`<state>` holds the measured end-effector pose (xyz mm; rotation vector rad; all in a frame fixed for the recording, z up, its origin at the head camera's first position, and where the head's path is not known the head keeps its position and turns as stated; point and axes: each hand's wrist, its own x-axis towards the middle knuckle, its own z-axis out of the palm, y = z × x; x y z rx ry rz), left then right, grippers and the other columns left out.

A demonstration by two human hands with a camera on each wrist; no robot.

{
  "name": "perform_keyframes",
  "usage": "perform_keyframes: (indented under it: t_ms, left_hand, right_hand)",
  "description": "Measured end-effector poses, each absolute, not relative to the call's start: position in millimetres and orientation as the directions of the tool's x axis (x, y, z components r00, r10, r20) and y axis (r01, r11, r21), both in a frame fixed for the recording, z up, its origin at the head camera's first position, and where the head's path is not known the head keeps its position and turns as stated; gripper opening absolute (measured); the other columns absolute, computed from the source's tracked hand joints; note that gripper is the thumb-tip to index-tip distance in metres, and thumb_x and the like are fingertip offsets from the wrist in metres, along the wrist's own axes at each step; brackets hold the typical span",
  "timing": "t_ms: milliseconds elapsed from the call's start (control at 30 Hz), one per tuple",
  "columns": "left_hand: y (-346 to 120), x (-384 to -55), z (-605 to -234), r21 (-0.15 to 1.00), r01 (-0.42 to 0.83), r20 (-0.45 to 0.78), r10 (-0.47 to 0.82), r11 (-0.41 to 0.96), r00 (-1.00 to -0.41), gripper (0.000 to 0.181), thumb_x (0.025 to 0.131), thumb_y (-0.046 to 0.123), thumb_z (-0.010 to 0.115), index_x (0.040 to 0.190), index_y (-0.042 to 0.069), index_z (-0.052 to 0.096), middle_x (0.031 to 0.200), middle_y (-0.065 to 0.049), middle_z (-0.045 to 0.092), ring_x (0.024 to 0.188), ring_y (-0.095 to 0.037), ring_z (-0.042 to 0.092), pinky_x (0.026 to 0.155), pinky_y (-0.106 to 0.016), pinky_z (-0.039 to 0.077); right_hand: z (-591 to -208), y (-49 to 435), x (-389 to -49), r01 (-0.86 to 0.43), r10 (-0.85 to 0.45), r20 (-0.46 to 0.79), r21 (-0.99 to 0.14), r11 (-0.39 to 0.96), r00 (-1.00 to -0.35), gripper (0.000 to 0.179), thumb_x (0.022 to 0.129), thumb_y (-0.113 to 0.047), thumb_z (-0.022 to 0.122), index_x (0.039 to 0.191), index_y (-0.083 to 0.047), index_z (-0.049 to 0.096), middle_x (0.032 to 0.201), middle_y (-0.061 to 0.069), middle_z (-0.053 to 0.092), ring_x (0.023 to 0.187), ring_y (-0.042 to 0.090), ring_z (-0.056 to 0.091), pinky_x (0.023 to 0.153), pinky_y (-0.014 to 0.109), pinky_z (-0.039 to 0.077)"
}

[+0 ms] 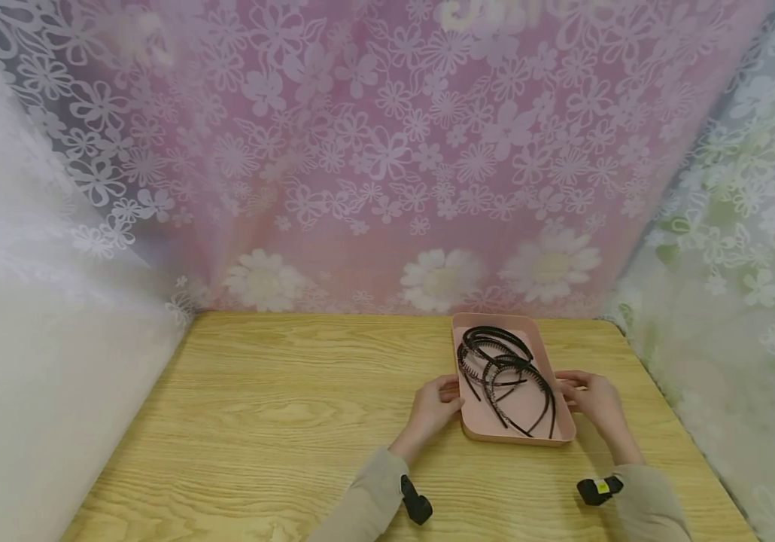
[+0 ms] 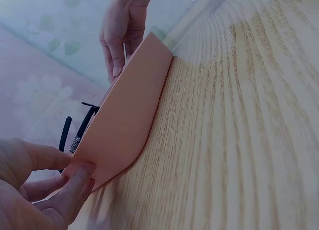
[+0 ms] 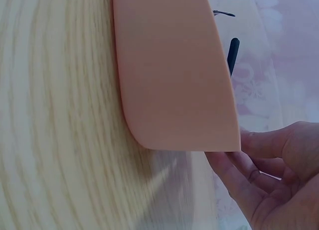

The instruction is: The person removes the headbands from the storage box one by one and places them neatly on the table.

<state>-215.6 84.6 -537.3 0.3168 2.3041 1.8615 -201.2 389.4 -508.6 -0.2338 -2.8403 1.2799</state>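
A shallow pink tray [image 1: 518,439] with rounded corners lies on the right part of the table. Inside it several black headbands [image 1: 530,366] overlap in a loose pile, some with toothed inner edges. My left hand [image 1: 430,410] grips the tray's left side, its fingertips [image 2: 82,171] against the outer wall near the rim. On the opposite side my right hand [image 1: 597,403] holds the tray by its edge. The right wrist view shows the right thumb and fingers [image 3: 229,177] around the tray's corner. Headband ends stick up past the rim in both wrist views.
The light wood-grain table [image 1: 279,421] runs back to a pink flowered curtain [image 1: 374,173]. Pale curtains [image 1: 733,316] hang along both sides of the table. A small black device [image 1: 417,500] is worn on each wrist, over beige sleeves [image 1: 367,500].
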Motion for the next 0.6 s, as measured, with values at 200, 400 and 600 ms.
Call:
perform_keyframes:
  t_ms: [200,400,600]
  left_hand:
    - [77.6,-214.3,-537.2,0.981,0.061,0.012,0.256,0.186,-0.967,0.041,0.093,-0.002,0.07,0.133,-0.004,0.063,0.125,-0.02,0.068,0.106,-0.027,0.072,0.081,-0.028,0.06]
    - [71.2,-214.2,-537.4,0.981,0.063,0.016,0.248,0.184,-0.969,0.041,0.093,-0.003,0.07,0.133,-0.004,0.062,0.126,-0.021,0.067,0.108,-0.029,0.071,0.082,-0.029,0.06]
    - [65.9,-214.6,-539.1,0.984,0.039,-0.004,0.239,0.176,-0.971,0.042,0.093,-0.003,0.069,0.134,-0.005,0.062,0.127,-0.021,0.067,0.108,-0.027,0.071,0.083,-0.027,0.059]
  right_hand:
    - [-508.6,382.6,-203.8,0.123,0.136,-0.045,-0.747,0.653,-0.99,0.036,0.103,-0.011,0.059,0.129,0.014,0.061,0.104,0.028,0.068,0.073,0.021,0.073,0.064,0.035,0.062]
    - [-508.1,376.6,-205.4,0.12,0.125,-0.052,-0.764,0.634,-0.991,0.036,0.102,-0.009,0.06,0.129,0.014,0.06,0.102,0.026,0.07,0.073,0.02,0.073,0.065,0.035,0.062]
    - [-508.9,370.4,-206.4,0.124,0.122,-0.061,-0.77,0.626,-0.991,0.036,0.103,-0.01,0.06,0.13,0.013,0.06,0.106,0.028,0.068,0.075,0.021,0.073,0.065,0.035,0.062]
